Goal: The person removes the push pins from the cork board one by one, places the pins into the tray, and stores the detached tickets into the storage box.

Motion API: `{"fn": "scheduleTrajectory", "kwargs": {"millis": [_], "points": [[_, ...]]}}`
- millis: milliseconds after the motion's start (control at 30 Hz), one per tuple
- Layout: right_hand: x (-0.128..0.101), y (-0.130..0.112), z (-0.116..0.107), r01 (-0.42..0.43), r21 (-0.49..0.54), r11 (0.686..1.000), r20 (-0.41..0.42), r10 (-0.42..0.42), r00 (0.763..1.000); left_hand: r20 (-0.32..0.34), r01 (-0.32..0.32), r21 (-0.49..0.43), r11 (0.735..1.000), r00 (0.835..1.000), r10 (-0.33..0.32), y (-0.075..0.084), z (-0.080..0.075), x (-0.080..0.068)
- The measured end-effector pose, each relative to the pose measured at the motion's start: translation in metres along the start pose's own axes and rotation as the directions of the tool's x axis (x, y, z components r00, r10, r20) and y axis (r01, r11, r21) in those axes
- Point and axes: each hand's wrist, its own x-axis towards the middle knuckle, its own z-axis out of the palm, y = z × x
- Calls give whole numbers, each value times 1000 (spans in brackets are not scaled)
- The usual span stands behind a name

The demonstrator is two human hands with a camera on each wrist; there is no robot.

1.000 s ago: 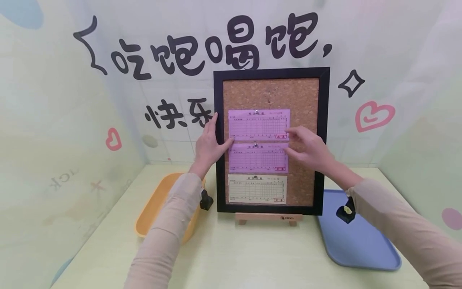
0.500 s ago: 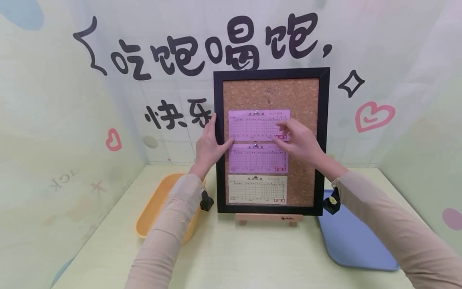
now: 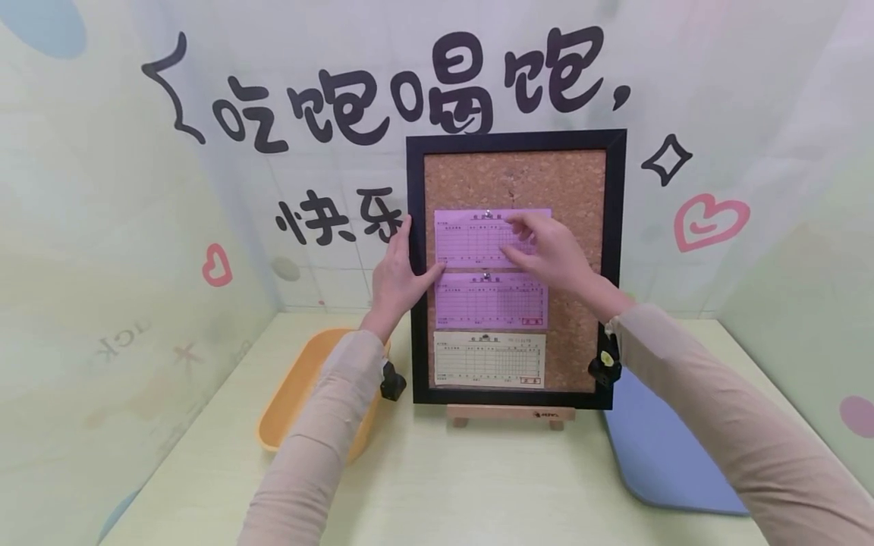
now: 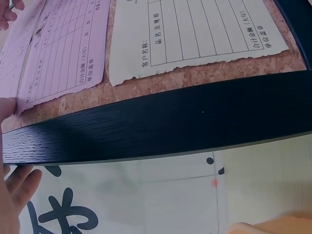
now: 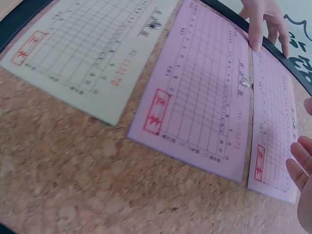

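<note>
A black-framed cork board (image 3: 517, 178) stands upright on a small wooden easel (image 3: 508, 413) in the head view. Pinned to it one above another are a top purple receipt slip (image 3: 460, 239), a second purple slip (image 3: 471, 307) and a cream slip (image 3: 488, 360). My left hand (image 3: 396, 279) grips the board's left side, thumb in front by the top slip's lower corner, fingers behind the frame (image 4: 146, 131). Over the right half of the top slip, my right hand (image 3: 560, 254) has thumb and fingers spread apart, close to the metal pushpin (image 3: 488, 214). Nothing shows between its fingers.
An orange basin (image 3: 300, 390) stands on the pale table (image 3: 471, 485) to the left, partly behind my left sleeve. At the right, under my right arm, lies a blue tray (image 3: 662, 455). A wall with black lettering (image 3: 351, 110) rises behind the board.
My right hand has moved left across the top purple slip, from its right edge towards the pushpin at its top. My left hand stays on the frame.
</note>
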Motion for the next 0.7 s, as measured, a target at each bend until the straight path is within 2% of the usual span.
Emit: {"fn": "scheduleTrajectory", "kwargs": {"millis": [400,700], "points": [[19,1,16,-3,22,1000,-27,4,1000,-13,-4,7,1000,1000,4,-1,2,0],[32,0,25,-92,-14,996,-105,90,990,-31,-19,1,1000,999,19,-2,2,-1]]}}
